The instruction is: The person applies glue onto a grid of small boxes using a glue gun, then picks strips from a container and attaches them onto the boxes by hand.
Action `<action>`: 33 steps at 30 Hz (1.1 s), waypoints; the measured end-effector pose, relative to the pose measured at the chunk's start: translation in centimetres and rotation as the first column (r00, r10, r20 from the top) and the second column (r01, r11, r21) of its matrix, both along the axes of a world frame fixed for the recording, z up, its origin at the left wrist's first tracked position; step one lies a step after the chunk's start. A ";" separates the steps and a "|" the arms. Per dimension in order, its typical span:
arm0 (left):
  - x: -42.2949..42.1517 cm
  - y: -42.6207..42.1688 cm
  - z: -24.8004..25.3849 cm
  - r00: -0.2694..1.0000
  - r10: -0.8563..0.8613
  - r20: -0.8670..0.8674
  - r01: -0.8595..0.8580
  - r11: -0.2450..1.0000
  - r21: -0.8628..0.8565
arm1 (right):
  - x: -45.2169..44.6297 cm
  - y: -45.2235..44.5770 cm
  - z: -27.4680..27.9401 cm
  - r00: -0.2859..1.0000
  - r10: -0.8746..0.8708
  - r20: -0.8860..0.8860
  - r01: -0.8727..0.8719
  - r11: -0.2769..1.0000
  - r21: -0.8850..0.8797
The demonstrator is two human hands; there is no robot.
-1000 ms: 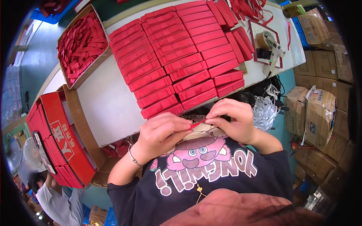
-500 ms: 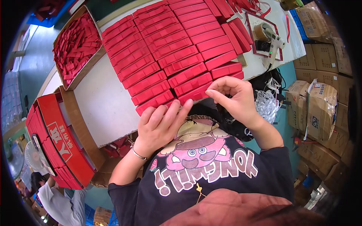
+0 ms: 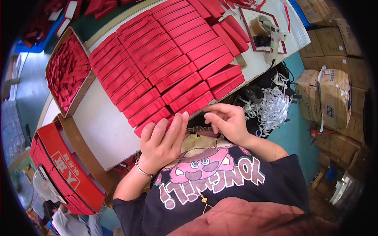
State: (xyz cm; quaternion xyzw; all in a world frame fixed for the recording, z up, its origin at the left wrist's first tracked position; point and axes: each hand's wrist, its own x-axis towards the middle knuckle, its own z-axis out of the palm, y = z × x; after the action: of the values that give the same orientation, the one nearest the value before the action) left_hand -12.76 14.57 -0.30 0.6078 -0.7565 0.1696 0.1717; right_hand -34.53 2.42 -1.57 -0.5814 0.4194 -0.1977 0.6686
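Rows of flat red boxes (image 3: 159,59) stand packed side by side on the white table, reaching its near edge. My left hand (image 3: 162,143), with a bracelet at the wrist, has its fingers stretched out against the front of the nearest boxes. I see nothing held in it. To the right, my right hand (image 3: 228,124) is at the near side of the front box (image 3: 197,103). Its index finger reaches toward that box's lower edge, the thumb sits apart below it, and the other fingers are partly curled and hidden.
A carton of red strips (image 3: 69,72) stands at the left, above a red printed box (image 3: 65,167). A glue gun (image 3: 277,39) rests beside a tape roll (image 3: 258,26) at the back right. White ribbon scraps (image 3: 269,108) and cartons (image 3: 332,94) lie right. Another person (image 3: 69,222) is lower left.
The view has shifted, so the table appears turned. My right hand has come down toward my body, and its pinched thumb and index finger have parted. My left hand stays at the boxes' front.
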 end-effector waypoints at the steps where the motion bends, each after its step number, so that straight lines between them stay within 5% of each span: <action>1: 0.1 -0.2 -0.1 1.000 -0.011 0.005 0.011 1.000 -0.023 | 0.4 0.0 0.2 0.998 -0.048 0.044 0.042 0.989 0.144; 3: 0.0 -0.2 0.3 0.999 -0.005 -0.049 0.006 1.000 0.021 | 1.3 0.0 0.5 0.987 -0.125 0.099 0.087 0.943 0.322; 7: 0.0 -0.3 0.6 0.997 -0.017 -0.071 0.020 0.999 0.045 | 2.2 0.2 0.2 0.984 -0.149 0.095 0.119 0.957 0.266; 16: 0.1 -0.5 0.4 0.998 -0.016 -0.066 0.020 0.998 0.060 | 3.2 0.9 -0.6 0.935 -0.339 0.107 0.262 0.862 0.434; 33: 0.5 -0.5 0.5 0.999 -0.016 -0.036 0.018 0.998 0.056 | 4.0 1.3 -0.7 0.896 -0.416 0.154 0.277 0.797 0.537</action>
State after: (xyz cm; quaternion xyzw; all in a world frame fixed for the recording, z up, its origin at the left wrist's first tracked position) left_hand -12.26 14.07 0.18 0.6088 -0.7631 0.1360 0.1691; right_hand -30.54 3.74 -2.32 -0.2679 0.4631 -0.2775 0.7980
